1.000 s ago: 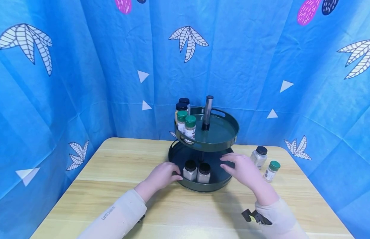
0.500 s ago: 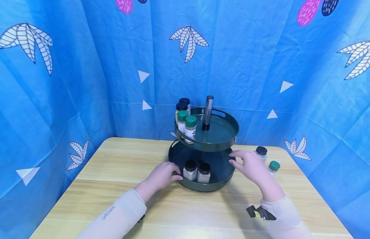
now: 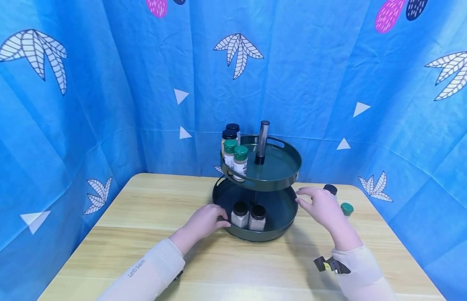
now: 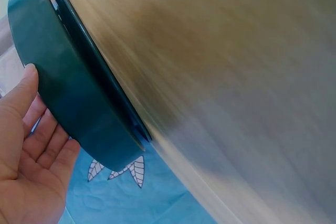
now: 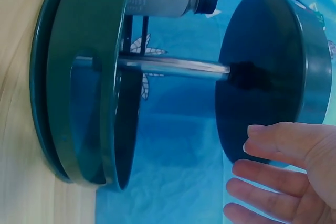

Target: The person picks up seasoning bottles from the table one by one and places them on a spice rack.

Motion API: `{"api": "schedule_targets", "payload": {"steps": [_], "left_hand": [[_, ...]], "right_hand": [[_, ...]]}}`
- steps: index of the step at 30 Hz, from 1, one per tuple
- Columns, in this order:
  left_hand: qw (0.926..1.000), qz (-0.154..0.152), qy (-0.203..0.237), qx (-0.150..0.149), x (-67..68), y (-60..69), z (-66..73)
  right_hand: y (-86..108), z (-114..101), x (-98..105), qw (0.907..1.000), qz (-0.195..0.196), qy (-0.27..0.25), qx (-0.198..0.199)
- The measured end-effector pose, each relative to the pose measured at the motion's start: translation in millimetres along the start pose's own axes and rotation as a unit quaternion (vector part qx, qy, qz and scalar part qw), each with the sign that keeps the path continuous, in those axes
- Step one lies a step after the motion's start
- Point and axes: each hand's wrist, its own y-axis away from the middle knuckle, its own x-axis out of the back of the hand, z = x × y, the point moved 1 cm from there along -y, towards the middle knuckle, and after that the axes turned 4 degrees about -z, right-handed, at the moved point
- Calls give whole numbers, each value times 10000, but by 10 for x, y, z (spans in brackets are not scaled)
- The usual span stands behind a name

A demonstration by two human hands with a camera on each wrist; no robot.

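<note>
A dark green two-tier round tray stands on the table, its tiers joined by a metal post. At the lower tier's left rim, my left hand grips the edge between thumb and fingers; the left wrist view shows the thumb at the rim. My right hand is beside the lower tier's right side, fingers loosely bent and holding nothing. On the lower tier's front, two black-capped jars stand side by side. Several jars, including a green-capped jar, stand on the upper tier's left.
Behind my right hand, a black-capped jar and a green-capped jar stand on the wooden table, partly hidden. Blue patterned curtain encloses the table's back and sides.
My right hand has moved rightward, from over the lower tier to just outside its rim, now covering part of the loose jars. The left hand and tray look unmoved.
</note>
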Motion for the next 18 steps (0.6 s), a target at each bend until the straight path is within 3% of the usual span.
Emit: {"api": "schedule_targets", "payload": {"steps": [18], "left_hand": [[10000, -8, -10, 14, -11, -6, -9]], "right_hand": [[-43, 241, -3, 9969, 291, -60, -722]]}}
